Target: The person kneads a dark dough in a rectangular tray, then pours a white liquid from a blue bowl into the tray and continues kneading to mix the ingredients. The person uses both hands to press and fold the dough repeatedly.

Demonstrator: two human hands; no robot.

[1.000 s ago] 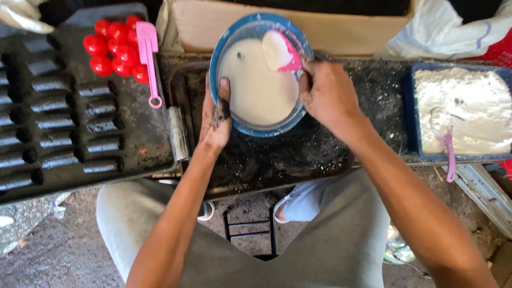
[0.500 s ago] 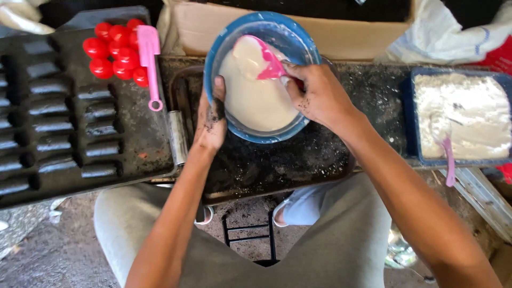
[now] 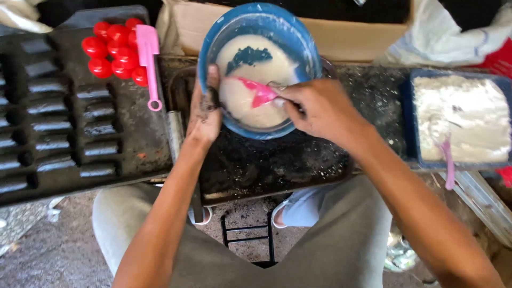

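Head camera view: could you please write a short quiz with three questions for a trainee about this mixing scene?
1. True or false: the left hand holds the rim of the round blue plastic bowl of pale batter.
2. Which tool does the right hand hold inside this bowl? A) a metal whisk B) a pink spatula C) a wooden spoon
3. What lies beside the second pink spatula on the dark metal mould tray?

Key:
1. True.
2. B.
3. A cluster of small round red pieces; what they are made of cannot be told.
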